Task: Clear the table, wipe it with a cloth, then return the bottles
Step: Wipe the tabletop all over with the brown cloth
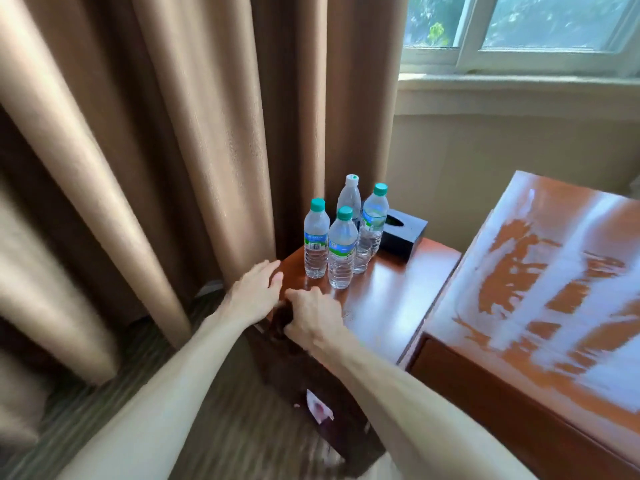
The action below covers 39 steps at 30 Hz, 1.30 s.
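Note:
Several clear water bottles stand close together at the back of a small low wooden table (388, 299). Three have teal caps: one on the left (316, 239), one in front (341, 249), one on the right (372, 226). A white-capped bottle (349, 197) stands behind them. My left hand (256, 289) lies flat and open on the table's left corner, a short way from the left bottle. My right hand (311, 317) is curled over the table's front edge and grips it. No cloth is in view.
A black tissue box (403, 233) sits behind the bottles to the right. A taller glossy wooden desk (554, 271) adjoins the table on the right. Brown curtains (156, 150) hang close on the left, and a window (519, 29) is above. The floor is striped carpet (221, 410).

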{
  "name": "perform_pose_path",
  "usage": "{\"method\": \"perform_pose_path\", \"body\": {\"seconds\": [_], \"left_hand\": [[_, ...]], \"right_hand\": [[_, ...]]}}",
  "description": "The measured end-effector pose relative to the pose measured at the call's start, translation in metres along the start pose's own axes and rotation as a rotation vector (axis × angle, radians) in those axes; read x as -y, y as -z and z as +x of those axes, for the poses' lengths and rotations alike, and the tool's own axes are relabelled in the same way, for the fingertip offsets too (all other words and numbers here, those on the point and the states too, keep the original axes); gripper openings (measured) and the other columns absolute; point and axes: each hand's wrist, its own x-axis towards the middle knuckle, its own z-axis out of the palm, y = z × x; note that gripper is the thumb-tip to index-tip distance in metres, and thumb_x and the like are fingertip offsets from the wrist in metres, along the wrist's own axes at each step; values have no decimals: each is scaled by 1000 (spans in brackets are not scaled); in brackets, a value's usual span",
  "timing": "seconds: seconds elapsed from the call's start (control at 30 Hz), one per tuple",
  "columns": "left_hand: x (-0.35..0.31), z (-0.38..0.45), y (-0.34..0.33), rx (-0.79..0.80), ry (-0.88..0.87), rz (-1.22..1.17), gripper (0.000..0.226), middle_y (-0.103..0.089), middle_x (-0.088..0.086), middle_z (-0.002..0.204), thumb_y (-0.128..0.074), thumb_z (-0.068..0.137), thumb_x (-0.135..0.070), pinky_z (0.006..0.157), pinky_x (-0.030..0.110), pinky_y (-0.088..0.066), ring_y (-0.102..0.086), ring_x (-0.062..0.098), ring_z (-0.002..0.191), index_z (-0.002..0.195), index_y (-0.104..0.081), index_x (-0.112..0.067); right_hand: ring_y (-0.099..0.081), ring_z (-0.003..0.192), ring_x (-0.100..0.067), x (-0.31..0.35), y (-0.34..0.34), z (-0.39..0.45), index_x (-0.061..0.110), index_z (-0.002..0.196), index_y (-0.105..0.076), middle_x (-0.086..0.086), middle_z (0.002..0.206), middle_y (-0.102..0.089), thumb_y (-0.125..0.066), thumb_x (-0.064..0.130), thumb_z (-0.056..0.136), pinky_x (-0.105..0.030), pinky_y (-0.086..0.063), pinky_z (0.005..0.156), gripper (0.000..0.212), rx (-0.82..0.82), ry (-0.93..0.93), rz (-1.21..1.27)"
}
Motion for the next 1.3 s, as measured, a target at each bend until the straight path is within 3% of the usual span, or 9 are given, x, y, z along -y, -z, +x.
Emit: {"method": "perform_pose_path", "body": {"seconds": [0.17,0.3,0.4,0.53,0.67,0.73,0.9,1.1,1.3], "left_hand": [[-60,-49,54,-224,-156,-184,41,-55,1,146,-40,106,-33,114,33,-34,-48,20,136,142,-55,-19],[-137,-88,43,-179,-275,-303,37,-61,4,137,-43,105,-31,107,32,-40,-54,21,128,136,-59,-18],[-192,-105,1,-45,-338,-389,34,-64,5,128,-41,106,-30,102,29,-39,-55,22,123,130,-62,-17],[-228,-118,-49,-9,-263,-579,38,-66,-1,115,-29,108,-29,93,26,-41,-58,16,113,118,-64,-21],[-225,-124,-52,-67,-194,-686,43,-63,-13,113,-24,110,-31,81,-4,-29,-53,-6,102,124,-63,-25],[-223,-120,-53,-46,-214,-678,43,-61,-14,118,-23,110,-31,82,-7,-26,-51,-17,97,126,-62,-24],[-222,-115,-54,-9,-233,-624,50,-50,-5,147,-24,109,-39,111,16,-26,-41,1,135,145,-51,-17],[-199,-102,-17,-144,-251,-592,42,-62,-3,123,-30,108,-37,98,25,-34,-53,11,117,122,-64,-17],[-194,-106,9,-157,-247,-565,36,-59,-10,119,-30,109,-37,95,20,-30,-49,2,112,116,-63,-25]], "right_hand": [[-68,88,-34,-18,139,-32,30,106,-66,-4,94,-62,-67,28,80,-35,-45,62,27,-227,83,-148],[-67,97,-36,-72,214,-103,30,107,-67,-8,104,-66,-67,37,80,-34,-44,70,28,-253,-59,-346],[-68,103,-33,-116,209,-160,29,95,-63,-7,104,-69,-62,55,88,-35,-47,76,28,-184,-155,-411],[-68,93,-26,-146,184,-191,25,98,-67,-2,95,-67,-35,77,93,-33,-39,66,61,-384,-154,-384],[-48,127,-18,-158,171,-183,51,140,-52,7,140,-50,-57,66,87,-33,-44,97,56,-334,-29,-48],[-53,126,-7,-159,169,-169,55,138,-56,18,143,-53,-62,61,83,-30,-48,101,56,-301,27,111],[-68,94,-27,-159,179,-114,28,92,-71,5,93,-72,-56,54,72,-36,-55,76,36,-418,-157,72],[-62,92,-20,-125,148,-151,27,97,-64,5,96,-60,-49,73,74,-34,-52,76,54,-489,-162,27],[-65,102,-31,-149,173,-115,23,98,-62,-2,102,-66,-63,56,79,-39,-52,79,38,-476,-311,44]]}}
